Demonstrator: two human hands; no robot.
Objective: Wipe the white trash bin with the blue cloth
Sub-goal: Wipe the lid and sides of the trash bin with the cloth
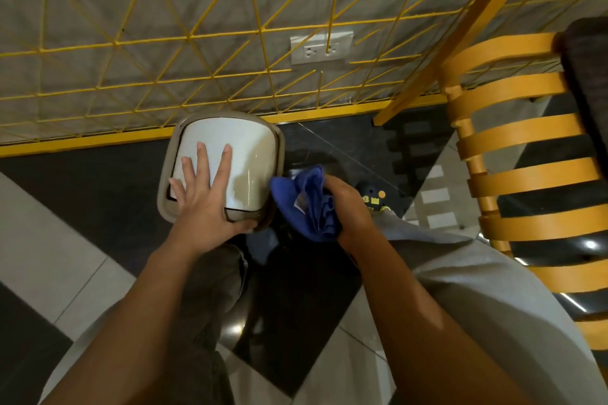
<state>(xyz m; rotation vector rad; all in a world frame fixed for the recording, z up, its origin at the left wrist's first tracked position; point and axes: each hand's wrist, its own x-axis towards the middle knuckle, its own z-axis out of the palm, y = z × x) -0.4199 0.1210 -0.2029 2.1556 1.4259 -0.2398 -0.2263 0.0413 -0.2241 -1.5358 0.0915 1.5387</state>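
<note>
The left hand lies flat on the lid of the white trash bin, fingers straight and spread, the thumb reaching toward the near rim; it presses and does not grasp. The right hand is curled round the blue cloth, which is bunched into a loose wad and held just beside the bin's right edge. Whether the cloth touches the rim there I cannot tell.

The bin stands on the dark floor, its far side close against a yellow wire grid.

To my judgement the wiping stroke is not under way: one hand steadies the bin and the cloth is poised at its side. The next move calls for bringing the wad onto the lid or the rim and pressing it flat enough to sweep, with the left hand shifted or lifted so the covered part can be reached.

Only the bin's top shows; its walls are hidden beneath the lid and the left hand. A faint smear or reflection marks the lid near the cloth, and I cannot say which. Behind the grid a wall socket is visible. To the right an orange slatted chair is cut off by the frame. Something dark with yellow marks, perhaps a shoe, peeks out past the right hand.
</note>
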